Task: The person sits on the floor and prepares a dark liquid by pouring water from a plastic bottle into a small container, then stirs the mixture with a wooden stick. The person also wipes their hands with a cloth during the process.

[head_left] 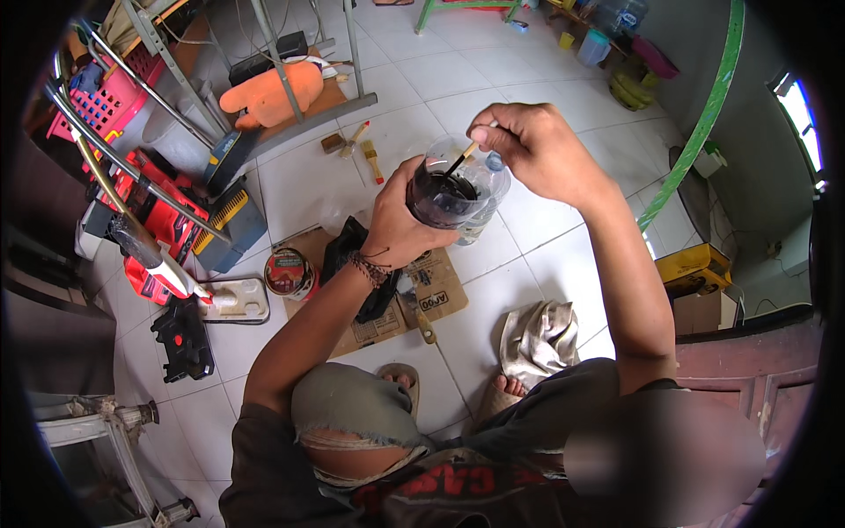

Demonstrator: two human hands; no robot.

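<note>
My left hand grips a cut-off clear plastic bottle with dark liquid in its lower part, held up above the floor. My right hand pinches the wooden handle of a small brush whose dark tip dips into the liquid. Both forearms rise from the lower edge. My knees and sandalled feet show below the hands.
On the white tiled floor lie a flattened cardboard sheet with a black cloth, a round tin, a crumpled grey rag, two small brushes and a red tool case. A metal frame stands at the back left.
</note>
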